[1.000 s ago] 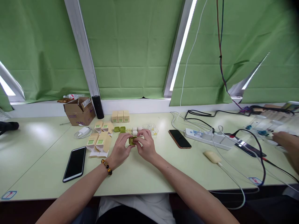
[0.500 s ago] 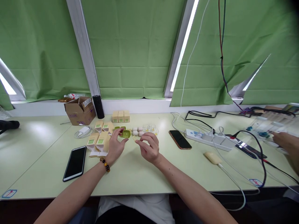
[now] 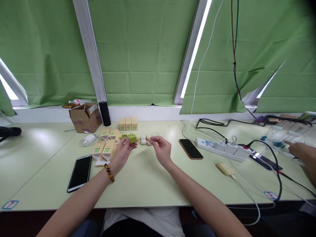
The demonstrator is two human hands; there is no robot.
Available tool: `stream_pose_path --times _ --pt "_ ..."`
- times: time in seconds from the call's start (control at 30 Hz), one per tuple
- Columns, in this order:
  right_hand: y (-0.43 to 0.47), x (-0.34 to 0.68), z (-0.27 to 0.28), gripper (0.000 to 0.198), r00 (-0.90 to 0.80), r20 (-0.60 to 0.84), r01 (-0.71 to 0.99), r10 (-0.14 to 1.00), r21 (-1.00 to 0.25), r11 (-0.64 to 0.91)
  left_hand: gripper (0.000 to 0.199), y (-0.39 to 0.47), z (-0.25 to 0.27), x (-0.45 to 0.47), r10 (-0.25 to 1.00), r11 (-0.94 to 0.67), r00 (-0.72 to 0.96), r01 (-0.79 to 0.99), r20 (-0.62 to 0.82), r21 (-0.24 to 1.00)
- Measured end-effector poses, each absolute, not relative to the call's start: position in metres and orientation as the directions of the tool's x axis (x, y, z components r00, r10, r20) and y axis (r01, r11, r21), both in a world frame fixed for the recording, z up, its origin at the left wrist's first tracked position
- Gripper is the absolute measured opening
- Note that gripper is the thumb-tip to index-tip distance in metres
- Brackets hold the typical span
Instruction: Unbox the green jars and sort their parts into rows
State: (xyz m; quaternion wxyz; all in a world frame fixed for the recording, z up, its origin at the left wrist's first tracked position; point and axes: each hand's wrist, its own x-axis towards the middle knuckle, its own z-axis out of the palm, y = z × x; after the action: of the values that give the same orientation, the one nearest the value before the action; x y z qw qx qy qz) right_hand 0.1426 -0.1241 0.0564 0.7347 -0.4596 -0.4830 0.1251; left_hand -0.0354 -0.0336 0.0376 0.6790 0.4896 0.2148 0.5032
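Note:
My left hand (image 3: 121, 153) is closed round a small glossy green case (image 3: 132, 138), its lid standing open on the left and its rounded outer side showing. Just right of the case lie several small pale cylinders (image 3: 143, 141), whitish and pinkish. At these, my right hand (image 3: 163, 150) has thumb and forefinger pinched together; what is between the fingertips is too small to make out. Partly hidden behind my right hand is a clear plastic tray (image 3: 161, 134). Several small tan boxes (image 3: 107, 150) with green labels stand left of my left hand.
Three more tan boxes (image 3: 128, 123) stand near the wall, by a black cylinder (image 3: 104, 113) and a cardboard carton (image 3: 86, 119). Phones (image 3: 79, 173) (image 3: 190, 148) lie on both sides. A power strip (image 3: 222, 149) and cables spread rightward; another person's hand (image 3: 300, 149) is at far right.
The green case has turned in my left hand, from its hollow inside showing to its outer side. My right hand has shifted right, from beside the case to the cylinders and tray.

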Motion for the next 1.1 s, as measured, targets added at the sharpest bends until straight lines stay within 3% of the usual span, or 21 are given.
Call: stream_pose_path --times 0.17,0.3,0.37,0.57,0.7,0.8,0.9,1.1 --pt "-0.108 0.152 0.056 0.025 0.501 0.327 -0.096 0.801 -0.899 0.427 0.035 -0.037 0.042 -0.037 0.897 0.197 0.437 -0.540 0.072 0.818" --pt "-0.091 0.160 0.054 0.036 0.418 0.220 -0.229 0.881 -0.913 0.337 0.038 -0.036 0.044 -0.038 0.914 0.200 0.403 -0.561 0.054 0.804" --pt "-0.083 0.162 0.052 0.041 0.384 0.192 -0.207 0.903 -0.935 0.287 0.038 -0.034 0.044 -0.039 0.927 0.185 0.372 -0.574 0.053 0.797" --pt "-0.056 0.162 0.050 0.044 0.354 0.218 0.030 0.910 -0.975 0.222 0.038 -0.024 0.039 -0.041 0.955 0.119 0.289 -0.579 0.067 0.807" --pt "-0.037 0.157 0.048 0.029 0.374 0.292 0.340 0.880 -0.926 0.163 0.037 -0.021 0.038 -0.042 0.968 0.081 0.236 -0.613 0.084 0.786" --pt "-0.028 0.150 0.045 0.012 0.337 0.375 0.605 0.864 -0.789 0.106 0.034 -0.020 0.038 -0.043 0.976 0.069 0.203 -0.630 0.078 0.774" --pt "-0.023 0.142 0.041 0.017 0.252 0.428 0.801 0.868 -0.596 0.061 0.032 -0.019 0.038 -0.043 0.976 0.036 0.192 -0.612 0.104 0.790" --pt "-0.020 0.128 0.034 0.021 0.114 0.414 0.960 0.903 -0.279 0.006 0.030 -0.015 0.038 -0.044 0.973 -0.071 0.139 -0.588 0.187 0.806"
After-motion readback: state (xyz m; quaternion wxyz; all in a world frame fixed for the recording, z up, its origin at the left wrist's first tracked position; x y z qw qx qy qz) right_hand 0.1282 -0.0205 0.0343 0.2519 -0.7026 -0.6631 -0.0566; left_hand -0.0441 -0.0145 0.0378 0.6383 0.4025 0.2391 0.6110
